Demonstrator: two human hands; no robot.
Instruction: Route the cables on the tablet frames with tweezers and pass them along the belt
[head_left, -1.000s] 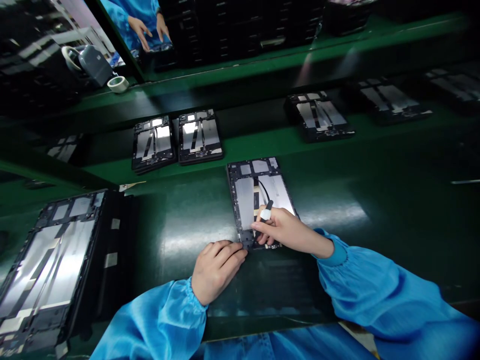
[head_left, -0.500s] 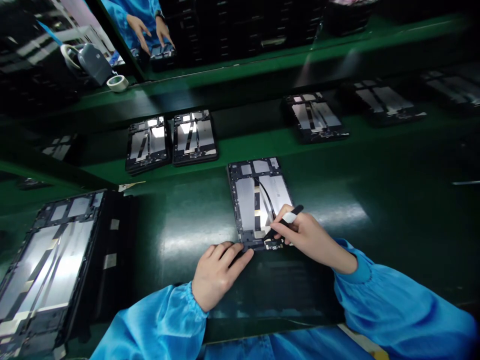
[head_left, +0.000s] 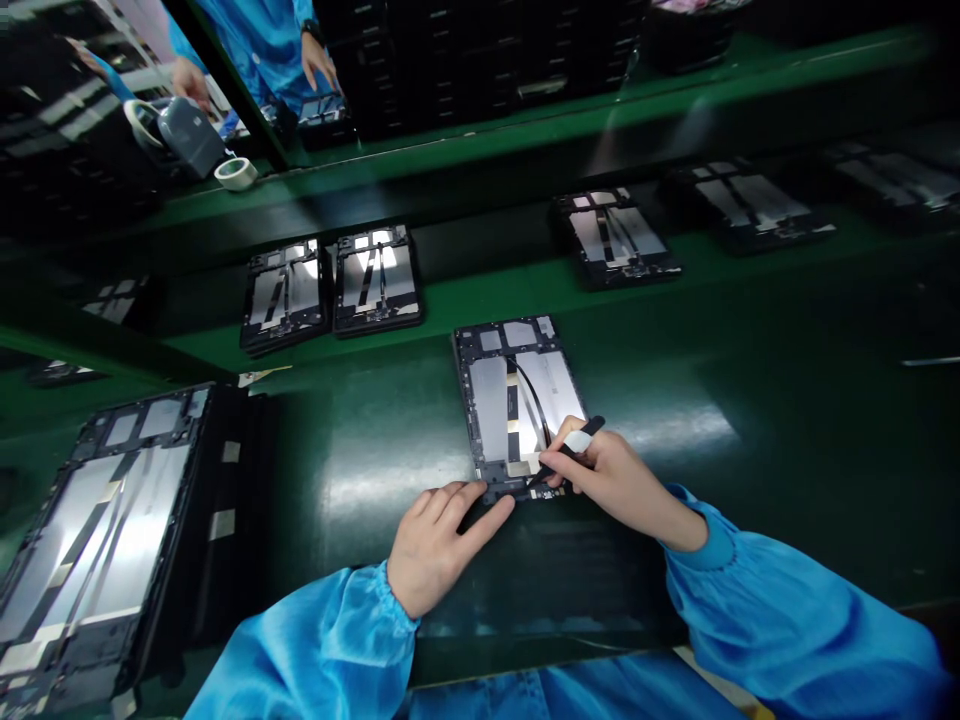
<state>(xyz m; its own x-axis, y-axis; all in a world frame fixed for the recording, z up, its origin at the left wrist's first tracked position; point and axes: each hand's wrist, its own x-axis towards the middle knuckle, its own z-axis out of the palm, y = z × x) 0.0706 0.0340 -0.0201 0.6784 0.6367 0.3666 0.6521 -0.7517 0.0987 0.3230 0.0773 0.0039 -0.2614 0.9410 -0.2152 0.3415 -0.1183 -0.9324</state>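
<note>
An opened tablet (head_left: 491,400) lies in front of me, its silver inner plate, black ribbon cable and dark frame showing. My left hand (head_left: 442,540) rests at its lower left corner, fingers stretched and thumb apart along the bottom edge. In my right hand (head_left: 611,475) is a pair of black tweezers (head_left: 594,426) with a white patch, held like a pen. The tweezers' tip points at the tablet's lower edge, near the small connector parts; whether it touches them I cannot tell. Part of the tablet's lower right side is hidden by the right hand.
A stack of opened tablets (head_left: 112,520) stands at left. More tablets (head_left: 379,280) lie on the green strip behind, with others (head_left: 619,240) to the right. A tape roll (head_left: 235,173) sits on the back ledge. Across it, a co-worker's hand (head_left: 319,62) is near another device.
The tablets on the back strip have shifted left. My left thumb has slid slightly right along the tablet's edge, and the tweezers' tip is a little lower. The co-worker's hands have moved apart.
</note>
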